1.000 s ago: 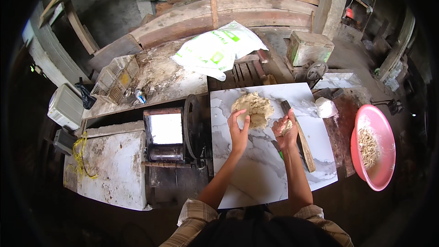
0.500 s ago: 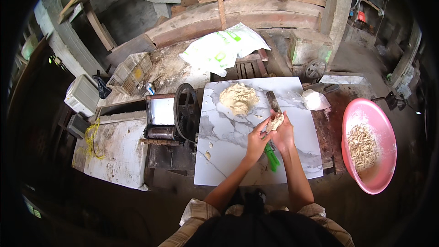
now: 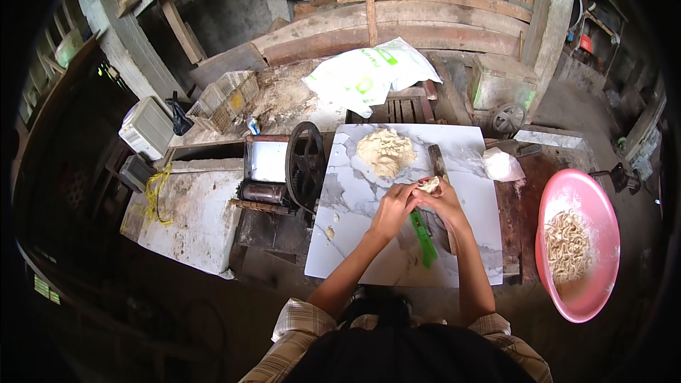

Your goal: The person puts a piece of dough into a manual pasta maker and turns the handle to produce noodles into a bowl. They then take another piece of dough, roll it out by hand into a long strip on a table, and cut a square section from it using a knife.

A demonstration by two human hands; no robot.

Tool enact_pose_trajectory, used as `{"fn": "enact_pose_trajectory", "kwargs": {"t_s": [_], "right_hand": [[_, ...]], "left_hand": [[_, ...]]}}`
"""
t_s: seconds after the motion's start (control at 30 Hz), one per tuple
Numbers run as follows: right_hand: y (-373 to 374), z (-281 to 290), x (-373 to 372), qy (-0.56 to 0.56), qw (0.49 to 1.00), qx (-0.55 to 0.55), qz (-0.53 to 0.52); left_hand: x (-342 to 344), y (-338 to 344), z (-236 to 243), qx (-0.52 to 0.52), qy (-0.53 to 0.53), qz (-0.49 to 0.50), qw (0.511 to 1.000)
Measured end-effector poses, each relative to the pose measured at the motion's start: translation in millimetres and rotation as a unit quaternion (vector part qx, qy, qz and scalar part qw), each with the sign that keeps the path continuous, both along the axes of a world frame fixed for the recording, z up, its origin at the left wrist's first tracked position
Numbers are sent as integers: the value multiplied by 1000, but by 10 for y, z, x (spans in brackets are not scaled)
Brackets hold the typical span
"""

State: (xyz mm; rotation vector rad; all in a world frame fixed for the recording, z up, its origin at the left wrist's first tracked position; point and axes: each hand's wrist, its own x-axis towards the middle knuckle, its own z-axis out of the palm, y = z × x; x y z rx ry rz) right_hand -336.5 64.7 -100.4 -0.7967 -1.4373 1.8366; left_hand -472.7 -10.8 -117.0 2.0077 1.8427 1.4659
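Both my hands meet above the marble-patterned board (image 3: 355, 241), closed around a small lump of pale dough (image 3: 428, 184). My left hand (image 3: 396, 210) presses it from the left, its fingers bent. My right hand (image 3: 445, 202) wraps it from the right, and part of the lump is hidden behind the fingers. Beyond them a larger mound of dough (image 3: 386, 152) rests on the board. A dark wooden stick (image 3: 437, 160) runs under my right hand. Just below the hands lies a green-handled tool (image 3: 424, 241), its far end covered by them.
On the right stands a pink basin (image 3: 614, 241) with floury dough strips. A clear bag of white powder (image 3: 502, 165) lies at the board's right edge. To the left is a roller machine with a black handwheel (image 3: 306, 167). A white sack (image 3: 376, 74) lies behind the board.
My fingers have folded in around the dough lump, which was more exposed on my opened right palm before. The whole view has shifted slightly, so the surroundings appear farther right.
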Motion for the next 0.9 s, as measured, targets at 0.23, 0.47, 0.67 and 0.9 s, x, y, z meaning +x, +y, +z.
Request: {"fn": "enact_pose_trajectory", "kwargs": {"t_s": [0.23, 0.47, 0.67, 0.9], "right_hand": [[117, 55, -331, 28, 997, -29, -67], [284, -4, -741, 110, 979, -90, -144], [610, -230, -766, 200, 940, -153, -230], [601, -23, -721, 241, 932, -237, -128]], "left_hand": [[-305, 164, 30, 32, -48, -26, 998], [-541, 470, -7, 36, -218, 3, 975], [-779, 967, -130, 78, -430, 42, 898], [-1252, 1370, -609, -68, 53, -3, 996]]}}
